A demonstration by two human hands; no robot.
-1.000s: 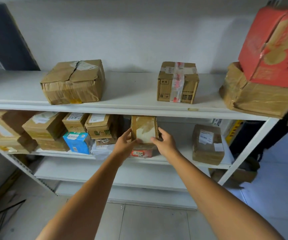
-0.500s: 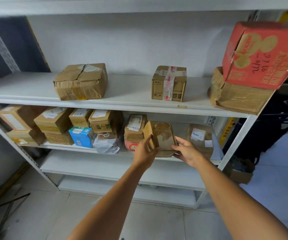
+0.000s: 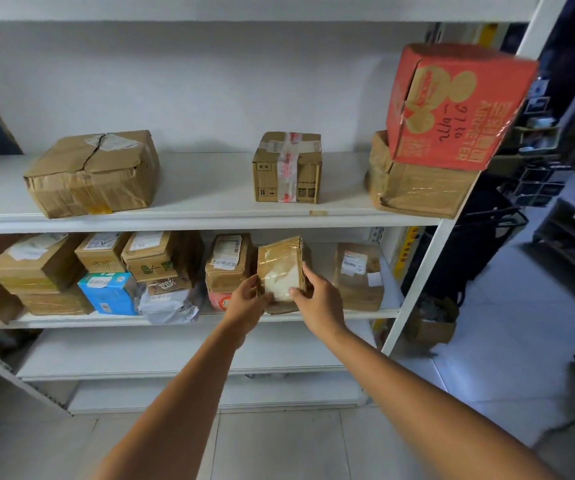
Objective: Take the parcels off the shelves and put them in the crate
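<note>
A small brown taped parcel (image 3: 280, 268) stands upright at the front of the middle shelf (image 3: 279, 317). My left hand (image 3: 248, 304) grips its lower left side and my right hand (image 3: 317, 299) grips its right side. Behind it on the left is a labelled brown parcel (image 3: 227, 261) on top of a red one. A paper-wrapped parcel (image 3: 358, 275) stands to the right. Several more boxes, among them a blue box (image 3: 109, 292), fill the left of this shelf. No crate is in view.
The upper shelf (image 3: 209, 216) carries a dented brown box (image 3: 95, 173), a small taped box (image 3: 287, 168) and a red carton (image 3: 452, 105) stacked on a flat brown parcel (image 3: 414, 188). A white upright post (image 3: 417, 289) stands right. Dark racks (image 3: 573, 230) lie beyond it.
Both hands have drawn the small parcel off the stack and to the right, turning it upright. The labelled parcel behind it is now uncovered. My view has pulled back and shifted right.
</note>
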